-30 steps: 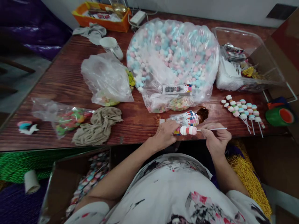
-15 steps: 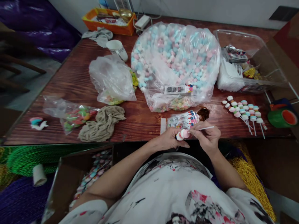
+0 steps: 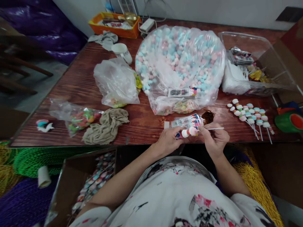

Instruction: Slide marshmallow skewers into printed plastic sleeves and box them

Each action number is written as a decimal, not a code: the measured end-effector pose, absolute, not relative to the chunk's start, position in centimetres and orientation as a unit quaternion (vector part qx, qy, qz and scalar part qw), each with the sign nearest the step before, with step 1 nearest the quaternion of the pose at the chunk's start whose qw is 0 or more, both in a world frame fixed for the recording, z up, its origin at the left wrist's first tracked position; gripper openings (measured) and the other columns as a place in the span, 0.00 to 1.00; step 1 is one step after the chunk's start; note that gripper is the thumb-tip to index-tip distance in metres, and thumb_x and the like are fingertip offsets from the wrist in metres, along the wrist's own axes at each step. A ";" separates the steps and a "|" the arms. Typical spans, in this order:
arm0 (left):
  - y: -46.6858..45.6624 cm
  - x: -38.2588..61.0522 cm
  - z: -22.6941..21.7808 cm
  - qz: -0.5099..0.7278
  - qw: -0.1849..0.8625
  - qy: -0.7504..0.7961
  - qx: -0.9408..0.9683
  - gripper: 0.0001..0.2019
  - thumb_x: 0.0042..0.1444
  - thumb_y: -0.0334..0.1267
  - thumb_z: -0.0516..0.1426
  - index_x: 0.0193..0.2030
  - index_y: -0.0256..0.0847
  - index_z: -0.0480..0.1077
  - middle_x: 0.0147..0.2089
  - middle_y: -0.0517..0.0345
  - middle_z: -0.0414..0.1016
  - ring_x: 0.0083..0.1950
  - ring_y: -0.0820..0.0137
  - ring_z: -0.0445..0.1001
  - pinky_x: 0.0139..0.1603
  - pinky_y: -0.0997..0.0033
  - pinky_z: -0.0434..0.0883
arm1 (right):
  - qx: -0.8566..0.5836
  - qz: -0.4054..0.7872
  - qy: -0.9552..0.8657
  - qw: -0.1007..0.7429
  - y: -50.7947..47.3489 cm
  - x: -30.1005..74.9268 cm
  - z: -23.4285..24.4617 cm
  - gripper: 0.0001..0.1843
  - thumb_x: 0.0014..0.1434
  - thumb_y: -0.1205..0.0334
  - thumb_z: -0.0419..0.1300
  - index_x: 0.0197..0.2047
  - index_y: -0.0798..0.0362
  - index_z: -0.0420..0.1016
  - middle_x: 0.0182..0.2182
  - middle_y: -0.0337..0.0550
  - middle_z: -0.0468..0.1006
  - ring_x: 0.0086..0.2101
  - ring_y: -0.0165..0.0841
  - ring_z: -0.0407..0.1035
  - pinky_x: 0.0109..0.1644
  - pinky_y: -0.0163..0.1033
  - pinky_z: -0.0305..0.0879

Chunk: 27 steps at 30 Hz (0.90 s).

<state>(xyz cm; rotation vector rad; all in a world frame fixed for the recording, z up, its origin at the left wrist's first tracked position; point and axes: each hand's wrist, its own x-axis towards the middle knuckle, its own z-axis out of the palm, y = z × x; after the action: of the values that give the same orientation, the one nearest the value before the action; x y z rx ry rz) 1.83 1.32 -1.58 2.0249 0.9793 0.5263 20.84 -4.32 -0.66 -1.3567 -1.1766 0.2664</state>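
Head view: a marshmallow stick [image 3: 193, 130] is pinched closed-fingered between left hand [image 3: 169, 141] and right hand [image 3: 214, 138], finished sticks [image 3: 248, 113] lying at three o'clock on the bench [image 3: 71, 85], the marshmallow bag [image 3: 180, 60] at twelve remaining full.

1. Dark print is seen on a white label strip [image 3: 182, 92] lying on the big clear bag [image 3: 180, 63], beyond the grip of both hands; no word of it can be read.
2. Printed packets [image 3: 187, 120] on the table [image 3: 71, 85], just beyond the grip, bear small marks that are too blurred to be read.
3. No other text, brand or number can be made out.
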 end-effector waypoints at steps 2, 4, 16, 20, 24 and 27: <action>1.1 1.8 -1.6 0.222 0.373 0.393 0.811 0.12 0.52 0.38 0.65 0.43 0.39 0.74 0.35 0.59 0.77 0.33 0.71 0.72 0.34 0.75 0.65 | -0.587 0.107 -0.498 0.629 -4.4 20.5 -0.6 0.06 0.52 0.63 0.68 0.29 0.51 0.75 0.23 0.36 0.77 0.24 0.28 0.70 0.31 0.36 0.67; 0.8 1.8 -1.6 0.231 0.356 0.395 0.815 0.11 0.53 0.37 0.64 0.43 0.39 0.73 0.35 0.58 0.78 0.34 0.71 0.73 0.34 0.74 0.65 | -0.585 0.116 -0.470 0.650 -4.3 20.1 -0.6 0.06 0.52 0.63 0.68 0.29 0.51 0.74 0.25 0.36 0.77 0.25 0.29 0.71 0.32 0.37 0.68; 0.8 1.8 -0.8 0.224 0.529 0.364 0.733 0.19 0.48 0.35 0.65 0.48 0.38 0.72 0.41 0.60 0.78 0.40 0.69 0.75 0.42 0.72 0.70 | -0.547 0.330 -0.557 0.530 -1.9 20.0 0.6 0.11 0.56 0.59 0.64 0.25 0.52 0.70 0.18 0.32 0.70 0.20 0.25 0.63 0.25 0.32 0.59; 1.4 1.3 0.2 0.204 0.445 0.378 0.786 0.25 0.52 0.36 0.62 0.58 0.43 0.66 0.47 0.55 0.77 0.45 0.64 0.76 0.48 0.66 0.70 | -0.553 0.281 -0.592 0.514 -1.1 19.8 2.1 0.12 0.55 0.59 0.65 0.24 0.52 0.70 0.17 0.31 0.67 0.19 0.23 0.59 0.24 0.32 0.55; 2.2 1.5 0.3 0.218 0.492 0.353 0.765 0.25 0.51 0.36 0.63 0.56 0.41 0.66 0.46 0.54 0.77 0.45 0.65 0.75 0.48 0.67 0.70 | -0.537 0.335 -0.563 0.532 -0.7 18.1 2.9 0.13 0.54 0.60 0.65 0.22 0.53 0.68 0.16 0.31 0.68 0.18 0.23 0.60 0.24 0.31 0.55; 2.8 1.4 0.1 0.255 0.604 0.302 0.692 0.33 0.45 0.39 0.68 0.57 0.38 0.64 0.49 0.53 0.76 0.47 0.66 0.74 0.49 0.68 0.70 | -0.501 0.418 -0.515 0.556 0.0 17.0 2.5 0.12 0.52 0.60 0.67 0.23 0.53 0.69 0.16 0.32 0.70 0.18 0.23 0.62 0.22 0.30 0.56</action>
<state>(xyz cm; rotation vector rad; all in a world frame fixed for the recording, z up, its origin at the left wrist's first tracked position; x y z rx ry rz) 1.42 2.78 0.05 1.6017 0.6978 0.5902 16.97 0.01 2.53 -1.1834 -1.2151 0.9868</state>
